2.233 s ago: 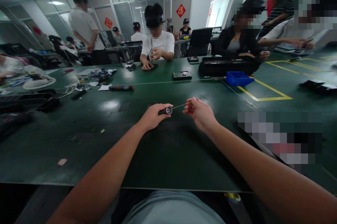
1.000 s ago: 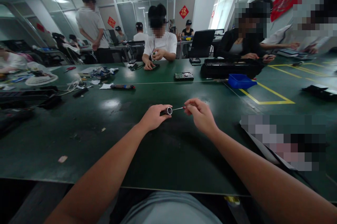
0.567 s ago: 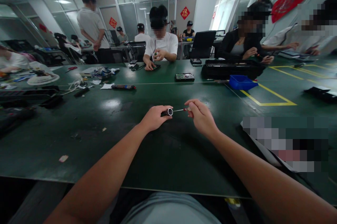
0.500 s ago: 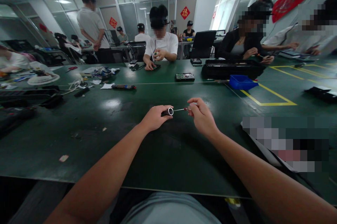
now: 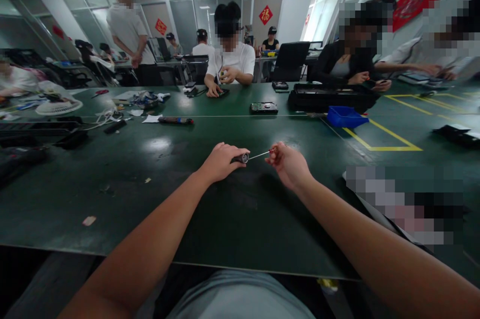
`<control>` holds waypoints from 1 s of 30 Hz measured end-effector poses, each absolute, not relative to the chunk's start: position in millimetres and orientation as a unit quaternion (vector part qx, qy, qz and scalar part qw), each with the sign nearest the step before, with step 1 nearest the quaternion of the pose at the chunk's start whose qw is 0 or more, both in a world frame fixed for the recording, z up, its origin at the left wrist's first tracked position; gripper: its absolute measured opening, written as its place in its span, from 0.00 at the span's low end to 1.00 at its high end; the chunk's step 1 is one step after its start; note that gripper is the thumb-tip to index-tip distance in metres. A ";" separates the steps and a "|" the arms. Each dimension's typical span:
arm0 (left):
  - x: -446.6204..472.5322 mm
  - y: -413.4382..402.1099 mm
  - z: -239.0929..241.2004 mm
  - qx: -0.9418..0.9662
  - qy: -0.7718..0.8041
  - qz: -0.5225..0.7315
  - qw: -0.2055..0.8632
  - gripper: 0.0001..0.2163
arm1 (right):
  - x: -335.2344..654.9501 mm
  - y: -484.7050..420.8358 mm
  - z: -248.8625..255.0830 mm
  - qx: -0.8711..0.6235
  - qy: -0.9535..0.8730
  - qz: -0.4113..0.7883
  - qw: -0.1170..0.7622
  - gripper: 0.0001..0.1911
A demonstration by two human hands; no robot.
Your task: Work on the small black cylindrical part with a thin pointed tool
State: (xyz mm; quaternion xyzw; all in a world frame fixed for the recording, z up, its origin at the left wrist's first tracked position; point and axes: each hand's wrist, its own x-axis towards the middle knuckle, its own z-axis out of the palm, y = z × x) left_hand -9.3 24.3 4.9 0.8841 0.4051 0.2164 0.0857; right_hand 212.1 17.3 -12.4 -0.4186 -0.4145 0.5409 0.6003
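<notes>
My left hand [image 5: 221,161] is closed around a small dark cylinder [image 5: 242,158] with a silver rim, held just above the dark green table [image 5: 187,199]. My right hand [image 5: 287,164] pinches the reddish handle of a thin screwdriver [image 5: 262,154]. Its metal shaft points left, and the tip meets the open end of the cylinder. Both forearms reach out from the near edge of the table.
Beyond my hands lie a circuit board [image 5: 264,107], a blue bin [image 5: 345,116], a long black case [image 5: 330,96] and a pen-like tool [image 5: 175,120]. Cables and clutter [image 5: 112,119] sit far left. Yellow tape lines [image 5: 382,139] mark the right. Several people work opposite.
My hands have stayed together at the table's middle while the screwdriver handle turned slightly in my right fingers. The view shifted a little; the cylinder now tilts more sideways.
</notes>
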 end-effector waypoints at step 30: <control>-7.4 23.2 -1.8 0.871 0.442 0.179 0.116 0.22 | 205.7 -8.2 4.9 -0.483 -0.653 0.205 0.547 0.10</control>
